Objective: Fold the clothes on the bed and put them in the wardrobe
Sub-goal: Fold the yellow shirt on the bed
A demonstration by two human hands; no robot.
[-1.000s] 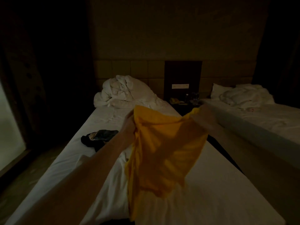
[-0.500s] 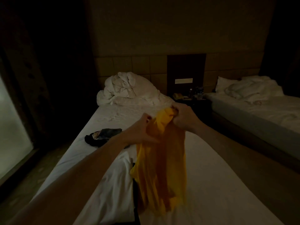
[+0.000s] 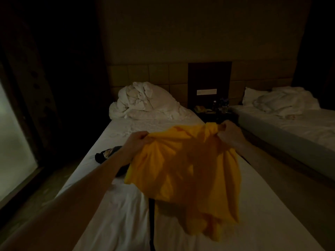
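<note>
A yellow garment [image 3: 183, 171] hangs spread in the air above the white bed [image 3: 262, 205]. My left hand [image 3: 137, 140] grips its upper left edge. The upper right corner is bunched inside my right hand [image 3: 229, 132]. The cloth's lower part droops down to the sheet. A dark garment [image 3: 107, 154] lies on the bed's left side, partly hidden behind my left forearm. Some white cloth [image 3: 125, 214] lies crumpled on the near left part of the bed. The room is very dim.
A bundled white duvet [image 3: 143, 102] sits at the head of the bed. A dark nightstand [image 3: 212, 113] with small items stands between this bed and a second bed [image 3: 290, 127] on the right. A glass pane [image 3: 12, 147] runs along the left.
My hands were close together with the yellow garment bunched and hanging narrow. They have moved apart, and the garment is now stretched wide between them.
</note>
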